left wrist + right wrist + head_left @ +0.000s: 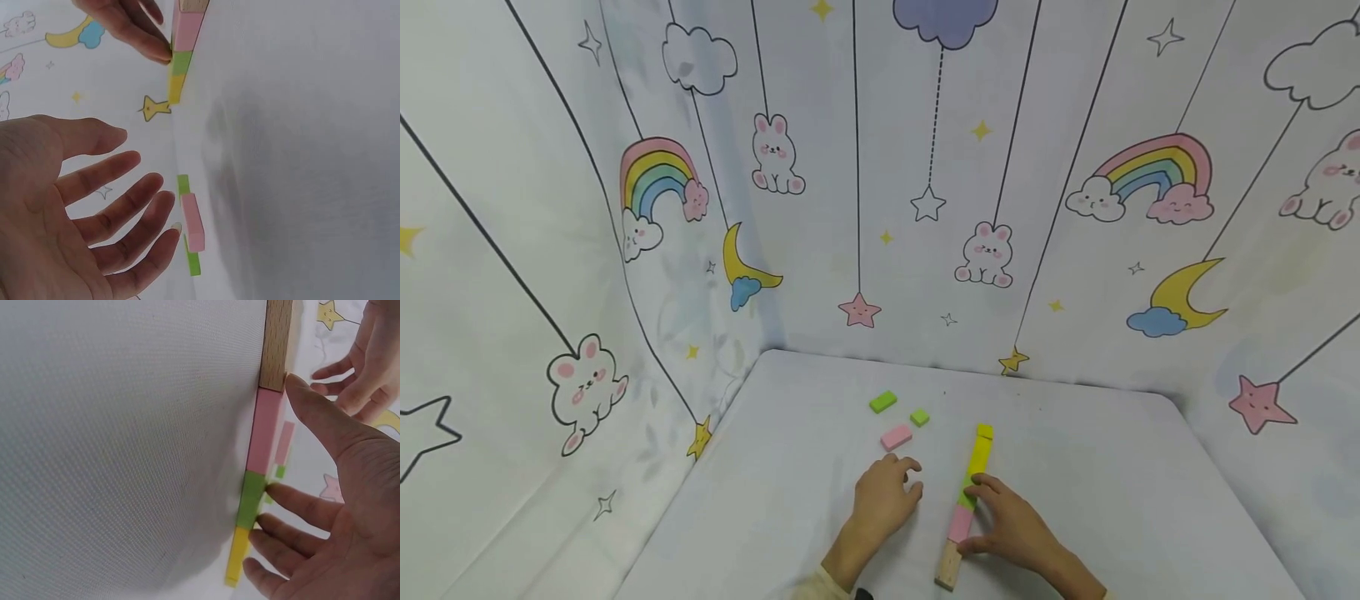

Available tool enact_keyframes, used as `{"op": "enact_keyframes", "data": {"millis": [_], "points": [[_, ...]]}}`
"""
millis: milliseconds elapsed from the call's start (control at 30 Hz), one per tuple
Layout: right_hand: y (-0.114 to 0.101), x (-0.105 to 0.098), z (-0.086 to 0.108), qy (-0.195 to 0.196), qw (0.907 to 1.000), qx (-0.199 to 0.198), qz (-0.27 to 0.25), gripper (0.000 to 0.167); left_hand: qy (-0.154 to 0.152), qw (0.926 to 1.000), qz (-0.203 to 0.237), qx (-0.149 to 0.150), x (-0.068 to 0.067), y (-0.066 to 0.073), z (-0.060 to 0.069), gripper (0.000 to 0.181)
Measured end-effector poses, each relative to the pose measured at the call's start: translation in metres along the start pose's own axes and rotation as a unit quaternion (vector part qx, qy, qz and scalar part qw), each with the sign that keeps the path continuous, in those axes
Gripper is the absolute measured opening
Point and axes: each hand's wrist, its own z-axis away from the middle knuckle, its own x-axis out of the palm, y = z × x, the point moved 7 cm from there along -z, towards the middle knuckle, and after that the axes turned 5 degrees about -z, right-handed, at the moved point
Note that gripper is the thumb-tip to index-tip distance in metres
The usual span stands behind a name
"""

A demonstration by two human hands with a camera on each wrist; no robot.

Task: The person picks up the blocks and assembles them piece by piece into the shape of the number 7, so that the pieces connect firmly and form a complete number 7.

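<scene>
A straight row of blocks lies on the white table: a bare wood block (948,567) nearest, then a pink block (960,523), a green block (966,499), a long yellow block (979,455) and a short yellow block (985,431) farthest. Along the row's right side my right hand (1018,529) rests its fingertips; the thumb is by the wood-pink joint and the other fingers by the green and yellow blocks. My left hand (883,500), fingers loosely bent and holding nothing, hovers left of the row, close to a loose pink block (897,437).
Beyond the loose pink block lie a loose green block (883,402) and a small green block (920,417). White cloth walls (820,250) printed with rabbits, stars and rainbows enclose the table (1097,467) at the back and sides.
</scene>
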Motion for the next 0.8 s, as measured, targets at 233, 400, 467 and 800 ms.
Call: {"op": "enact_keyframes", "data": {"millis": [233,400,467,800], "points": [[0.002,-0.001,0.002,0.007,1.0,-0.002,-0.002,0.087,0.039,0.999,-0.02,0.006,-0.005,-0.005,-0.01,0.019],[0.001,0.001,0.001,0.012,0.9998,-0.016,-0.004,0.086,0.07,0.9962,-0.049,0.016,-0.01,-0.008,-0.017,0.028],[0.0,0.0,0.001,0.014,0.9996,-0.024,-0.003,0.086,0.075,0.9952,-0.059,0.021,-0.012,-0.01,-0.021,0.032],[-0.002,0.0,0.001,0.021,0.9992,-0.035,-0.001,0.085,0.03,0.9923,-0.12,0.007,-0.008,-0.018,-0.044,0.036]]}}
